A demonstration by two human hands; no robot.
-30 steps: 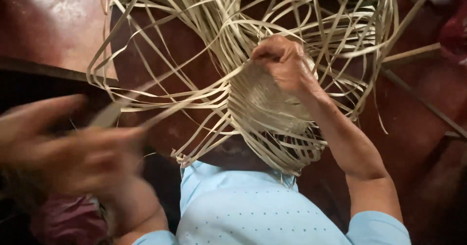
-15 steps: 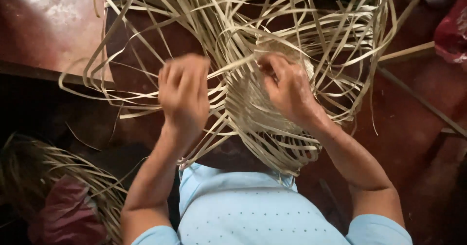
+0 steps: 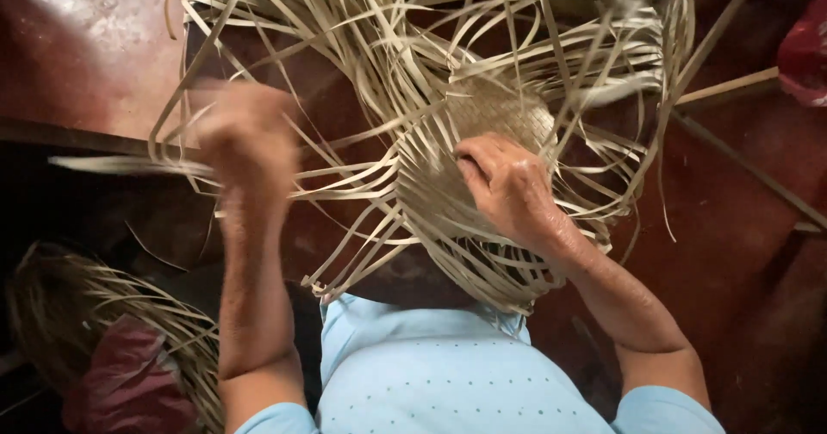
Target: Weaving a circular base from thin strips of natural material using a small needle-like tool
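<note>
Two hands work pale strips; at nine o'clock the left hand (image 3: 245,137), motion-blurred, pinches one loose strip (image 3: 129,165); at centre sits the woven piece (image 3: 482,184); the right hand (image 3: 508,189) presses curled fingers onto it, gripping nothing discernible.

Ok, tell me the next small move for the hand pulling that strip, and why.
Probably draw the strip snug, then lay it back across the woven patch. The left hand is blurred, raised away from the weave with that strip stretched out sideways, while the right hand presses on the woven part, seemingly steadying it.
</note>
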